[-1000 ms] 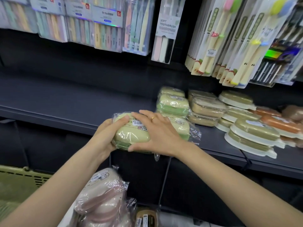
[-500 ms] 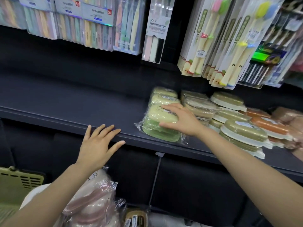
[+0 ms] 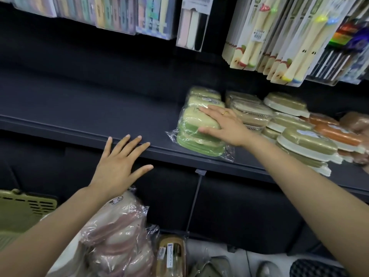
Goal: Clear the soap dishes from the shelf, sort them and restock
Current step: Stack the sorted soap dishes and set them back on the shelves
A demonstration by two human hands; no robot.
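Observation:
A wrapped stack of green soap dishes [image 3: 191, 134] stands near the front of the dark shelf [image 3: 79, 108], in front of more green dishes [image 3: 203, 96]. My right hand [image 3: 221, 124] rests flat on the top and right side of the stack, fingers straight and thumb against its side. My left hand [image 3: 117, 162] hovers spread at the shelf's front edge, left of the stack, holding nothing. Below, a wrapped bundle of pink and cream soap dishes [image 3: 117, 236] lies under my left forearm.
Right of the green stack sit tan dishes [image 3: 249, 110], olive-and-cream dishes [image 3: 305, 142] and orange ones [image 3: 337, 132]. Toothbrush packs [image 3: 265, 37] hang above. A green basket [image 3: 22, 206] is at lower left, and a brown-labelled pack [image 3: 171, 254] lies below.
A second ago both hands held the green stack off the shelf's edge. It now stands on the shelf, pushed back and right; my left hand has let go and opened.

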